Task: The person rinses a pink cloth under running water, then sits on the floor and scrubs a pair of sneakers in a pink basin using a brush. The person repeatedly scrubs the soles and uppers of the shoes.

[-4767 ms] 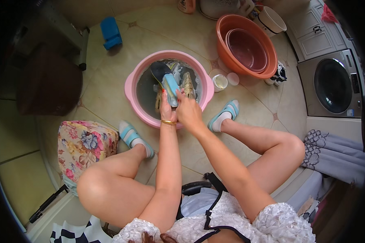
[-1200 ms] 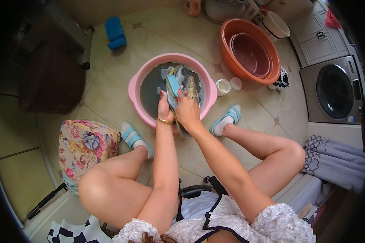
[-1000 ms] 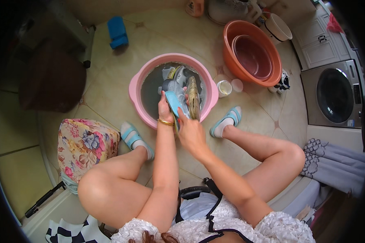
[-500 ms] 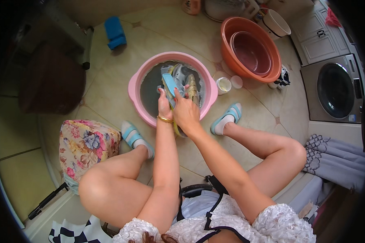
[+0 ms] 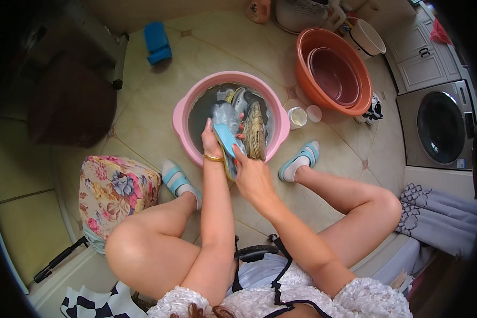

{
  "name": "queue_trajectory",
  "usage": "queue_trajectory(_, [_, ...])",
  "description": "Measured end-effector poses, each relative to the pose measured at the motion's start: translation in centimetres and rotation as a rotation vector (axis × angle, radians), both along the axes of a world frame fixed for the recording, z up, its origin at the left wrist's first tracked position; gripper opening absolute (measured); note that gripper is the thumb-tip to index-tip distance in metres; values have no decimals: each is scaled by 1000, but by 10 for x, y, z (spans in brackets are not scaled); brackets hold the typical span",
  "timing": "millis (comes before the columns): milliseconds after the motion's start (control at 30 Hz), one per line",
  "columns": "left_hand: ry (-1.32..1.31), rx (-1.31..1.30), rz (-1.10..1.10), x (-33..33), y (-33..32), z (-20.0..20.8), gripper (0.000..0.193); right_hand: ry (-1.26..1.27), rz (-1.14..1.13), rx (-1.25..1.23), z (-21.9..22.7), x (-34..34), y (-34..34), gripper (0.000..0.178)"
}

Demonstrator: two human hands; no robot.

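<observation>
A pink basin (image 5: 179, 121) of cloudy water stands on the floor between my feet. Over it, my left hand (image 5: 211, 142) is closed around a soapy grey shoe (image 5: 225, 113) with a yellow sole edge; its red-nailed fingertips show on the shoe's right side. My right hand (image 5: 254, 179) grips a light-blue scrub brush (image 5: 226, 138), pressed along the held shoe; the bristles are hidden. A beige laced shoe (image 5: 255, 131) leans at the basin's right side, and behind it lies another grey shoe (image 5: 239, 98), partly in the water.
Right of the basin are an open white tub (image 5: 297, 117) and its lid (image 5: 314, 113). Nested orange-red basins (image 5: 305, 53) stand at the back right, with black-and-white shoes (image 5: 375, 107) beside them. A blue object (image 5: 157, 43) lies back left. A flowered covered seat (image 5: 116, 191) stands near left, a washing machine (image 5: 442, 124) far right.
The brush and my right hand have moved toward me along the held shoe, uncovering more of its soapy upper. My left hand keeps its hold. The whole view has shifted slightly.
</observation>
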State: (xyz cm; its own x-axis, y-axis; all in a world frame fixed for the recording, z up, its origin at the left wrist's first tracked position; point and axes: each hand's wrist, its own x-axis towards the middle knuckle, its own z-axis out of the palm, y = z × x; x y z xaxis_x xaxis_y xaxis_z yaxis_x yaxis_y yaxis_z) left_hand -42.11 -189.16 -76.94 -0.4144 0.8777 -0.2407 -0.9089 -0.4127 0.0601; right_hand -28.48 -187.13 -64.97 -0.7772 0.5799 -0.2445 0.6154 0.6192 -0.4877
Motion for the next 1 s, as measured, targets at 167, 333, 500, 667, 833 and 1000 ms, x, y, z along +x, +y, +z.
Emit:
queue_trajectory(167, [152,-51,8,9,8,-17,60,87,-63,145,-26,-31,11,41])
queue_trajectory(333, [96,66,-46,-1,5,-14,64,32,-73,10,-22,-16,11,43])
queue_trajectory(500, [149,-20,-62,12,12,-19,64,20,-102,11,-6,-24,13,37])
queue_trajectory(667, [189,-69,-68,8,13,-13,64,83,-139,15,-32,-33,26,38])
queue_trajectory(833, [146,78,-107,7,5,-27,67,37,-77,-12,-13,-15,0,40])
queue_trajectory(1000, [226,-208,-20,14,24,-9,66,76,-164,25,-30,-50,40,41])
